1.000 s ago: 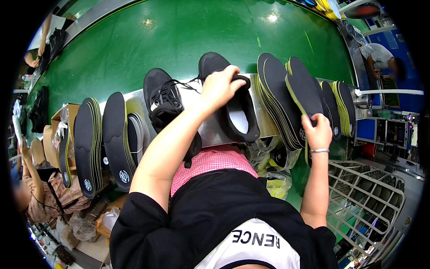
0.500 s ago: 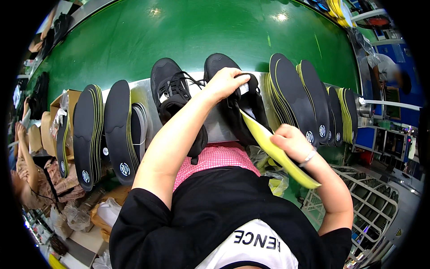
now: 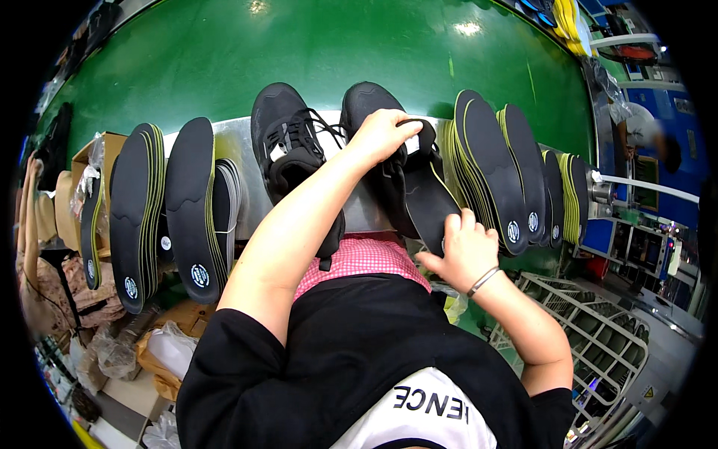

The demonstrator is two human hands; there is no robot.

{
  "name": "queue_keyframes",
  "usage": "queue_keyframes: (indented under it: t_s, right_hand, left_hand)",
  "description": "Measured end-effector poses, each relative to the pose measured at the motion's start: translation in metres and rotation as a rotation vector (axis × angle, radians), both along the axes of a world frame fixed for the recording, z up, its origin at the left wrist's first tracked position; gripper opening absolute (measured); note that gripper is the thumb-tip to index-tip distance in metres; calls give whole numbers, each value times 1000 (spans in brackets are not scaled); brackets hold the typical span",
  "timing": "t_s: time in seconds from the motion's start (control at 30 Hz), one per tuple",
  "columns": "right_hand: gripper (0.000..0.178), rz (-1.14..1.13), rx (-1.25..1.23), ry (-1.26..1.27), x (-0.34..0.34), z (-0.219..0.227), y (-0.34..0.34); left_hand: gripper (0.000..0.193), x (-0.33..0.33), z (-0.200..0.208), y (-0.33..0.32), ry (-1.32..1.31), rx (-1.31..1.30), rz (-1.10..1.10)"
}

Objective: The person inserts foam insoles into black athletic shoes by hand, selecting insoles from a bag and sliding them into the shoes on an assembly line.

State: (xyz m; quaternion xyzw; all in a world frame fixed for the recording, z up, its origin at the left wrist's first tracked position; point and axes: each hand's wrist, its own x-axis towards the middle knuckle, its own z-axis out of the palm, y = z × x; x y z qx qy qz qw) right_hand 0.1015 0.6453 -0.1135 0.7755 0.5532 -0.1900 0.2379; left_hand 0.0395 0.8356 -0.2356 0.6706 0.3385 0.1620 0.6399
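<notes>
Two black lace-up sneakers lie side by side, toes pointing away from me. On the right-hand sneaker (image 3: 365,101), my left hand (image 3: 385,137) is closed on the tongue, pulling the opening wide. A black insole (image 3: 428,202) has its front part inside that opening, while its heel end sticks out toward me. My right hand (image 3: 465,253) grips this heel end, thumb and fingers on either side of it. The left-hand sneaker (image 3: 278,108) stands untouched beside it, partly covered by my left forearm. How far the insole reaches inside is hidden.
Stacks of black insoles with yellow-green undersides stand to the right (image 3: 490,165) and left (image 3: 137,202). A metal ledge (image 3: 239,150) runs under the shoes, along a green surface (image 3: 336,45). A white wire basket (image 3: 591,337) is low right; another person's arm (image 3: 30,217) shows far left.
The insole has gone forward into the right-hand sneaker and turned, so its black face shows instead of the yellow-green underside. My right hand moved left with it; my left hand stayed on the tongue.
</notes>
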Motion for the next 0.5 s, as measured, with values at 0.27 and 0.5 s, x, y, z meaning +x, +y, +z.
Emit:
queue_keyframes:
  t_s: [0.27,0.5]
  right_hand:
    - [19,171,297,99,22,-19,20]
    - [16,215,217,30,9,-59,48]
  left_hand:
    - [34,1,6,-2,0,36,22]
    - [34,-4,17,-5,-19,163,30]
